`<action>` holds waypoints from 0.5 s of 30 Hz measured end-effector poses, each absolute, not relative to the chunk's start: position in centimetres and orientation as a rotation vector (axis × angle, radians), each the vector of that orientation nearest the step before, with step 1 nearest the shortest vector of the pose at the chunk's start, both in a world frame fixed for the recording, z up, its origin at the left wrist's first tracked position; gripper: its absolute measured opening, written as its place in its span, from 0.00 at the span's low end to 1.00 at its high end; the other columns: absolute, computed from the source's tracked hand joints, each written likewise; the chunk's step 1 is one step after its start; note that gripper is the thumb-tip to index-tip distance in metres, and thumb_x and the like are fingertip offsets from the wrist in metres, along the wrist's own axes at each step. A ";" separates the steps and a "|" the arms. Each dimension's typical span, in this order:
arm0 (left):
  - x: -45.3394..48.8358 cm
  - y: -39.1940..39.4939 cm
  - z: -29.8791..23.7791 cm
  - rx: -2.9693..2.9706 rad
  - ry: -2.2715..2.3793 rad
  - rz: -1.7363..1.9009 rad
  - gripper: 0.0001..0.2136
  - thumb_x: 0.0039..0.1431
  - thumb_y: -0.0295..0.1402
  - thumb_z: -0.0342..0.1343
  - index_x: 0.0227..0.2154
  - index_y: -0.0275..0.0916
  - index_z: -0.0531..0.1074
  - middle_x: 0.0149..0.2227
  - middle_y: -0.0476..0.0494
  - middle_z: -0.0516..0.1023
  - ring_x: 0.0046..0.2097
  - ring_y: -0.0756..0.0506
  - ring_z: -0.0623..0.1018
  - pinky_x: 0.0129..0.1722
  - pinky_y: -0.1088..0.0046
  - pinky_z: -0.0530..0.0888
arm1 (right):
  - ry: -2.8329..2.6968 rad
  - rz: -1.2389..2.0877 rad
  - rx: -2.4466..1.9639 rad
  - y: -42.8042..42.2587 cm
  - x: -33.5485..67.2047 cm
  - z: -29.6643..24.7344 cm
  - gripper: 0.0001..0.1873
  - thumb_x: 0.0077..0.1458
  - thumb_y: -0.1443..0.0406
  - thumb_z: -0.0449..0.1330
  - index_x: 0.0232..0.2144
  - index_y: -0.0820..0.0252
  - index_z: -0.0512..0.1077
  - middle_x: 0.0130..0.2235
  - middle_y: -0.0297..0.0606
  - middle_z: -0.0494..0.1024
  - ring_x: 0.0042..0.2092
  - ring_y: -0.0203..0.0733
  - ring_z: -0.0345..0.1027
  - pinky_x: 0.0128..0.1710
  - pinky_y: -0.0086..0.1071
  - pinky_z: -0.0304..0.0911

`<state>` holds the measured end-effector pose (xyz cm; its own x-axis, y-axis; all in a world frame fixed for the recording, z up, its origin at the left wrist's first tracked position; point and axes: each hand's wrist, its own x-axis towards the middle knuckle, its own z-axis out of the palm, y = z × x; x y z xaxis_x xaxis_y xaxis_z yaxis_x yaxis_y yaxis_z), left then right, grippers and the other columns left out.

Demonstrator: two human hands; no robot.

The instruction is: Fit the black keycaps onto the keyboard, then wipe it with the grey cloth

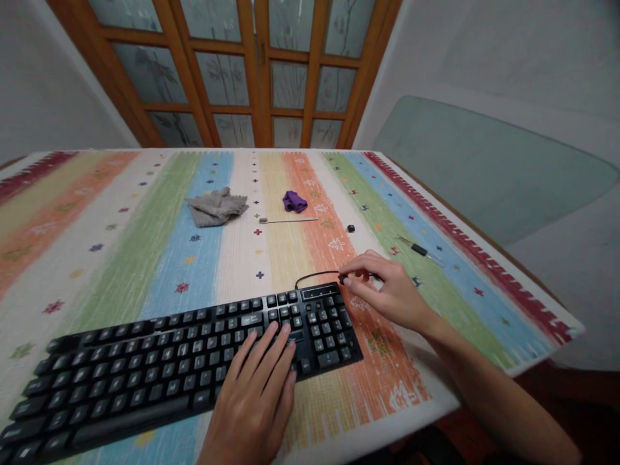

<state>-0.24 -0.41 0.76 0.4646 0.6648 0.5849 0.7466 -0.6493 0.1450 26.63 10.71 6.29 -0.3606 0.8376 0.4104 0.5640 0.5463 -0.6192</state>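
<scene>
A black keyboard [159, 361] lies slantwise across the near part of the table. My left hand [256, 387] rests palm down on its right half, fingers stretched over the keys. A thin black cable [317, 274] leaves the keyboard's back edge and runs into my right hand [382, 287]. Thumb and fingers there pinch a dark piece of the cable beside the keyboard's top right corner; the fingers partly cover it. Beyond that hand sit a small black cube-like piece, perhaps a keycap [351, 228], and a black-handled tool with wire ends, like a keycap puller [419, 249].
A crumpled grey cloth [217, 206], a bunched purple cloth [294, 201] and a thin brush [288, 221] lie farther back. A striped, colourful tablecloth [135, 271] covers the table. Wooden doors with glass panes [256, 48] stand behind it, with white walls at both sides.
</scene>
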 end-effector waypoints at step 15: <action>-2.3 1.0 -1.3 -2.595 -0.951 -0.755 0.15 0.64 0.28 0.55 0.51 0.34 0.77 0.56 0.39 0.79 0.69 0.40 0.65 0.72 0.58 0.53 | -2.088 0.692 -0.973 9.8 25.5 5.6 0.08 0.62 0.69 0.62 0.43 0.52 0.77 0.39 0.35 0.82 0.40 0.42 0.73 0.43 0.42 0.69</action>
